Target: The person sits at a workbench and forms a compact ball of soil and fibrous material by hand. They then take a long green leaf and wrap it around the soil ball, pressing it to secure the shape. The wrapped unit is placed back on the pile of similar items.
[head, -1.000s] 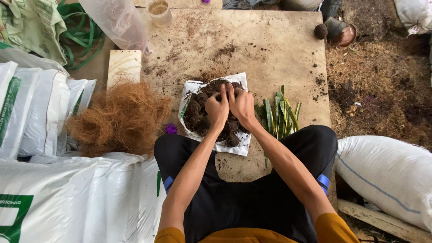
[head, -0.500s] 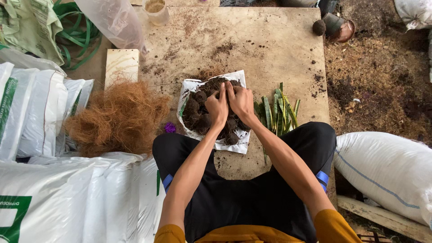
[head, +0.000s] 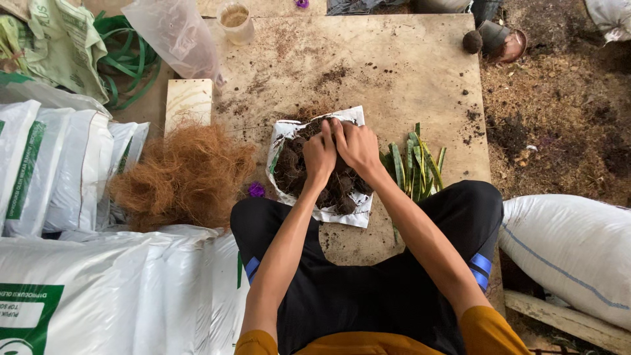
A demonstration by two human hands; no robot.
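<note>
Both my hands rest together on a heap of dark brown husk chunks [head: 335,187] inside an opened white bag [head: 342,215] on the wooden board in front of my knees. My left hand [head: 319,156] presses down on the chunks with its fingers curled. My right hand [head: 355,146] lies right beside it, fingers dug into the top of the heap. The fingertips are hidden among the chunks, so what each hand grips is unclear. A bundle of green leaf cuttings [head: 414,164] lies just right of the bag.
A pile of reddish-brown coconut fibre [head: 184,174] sits left of the bag, with a small purple item [head: 256,190] beside it. White sacks [head: 59,171] line the left; another sack [head: 572,256] lies right. A plastic cup [head: 234,21], clear bag [head: 174,36] and green strapping [head: 128,62] lie beyond.
My hands stay on the heap of husk chunks, shifting only slightly. The view has tilted a little.
</note>
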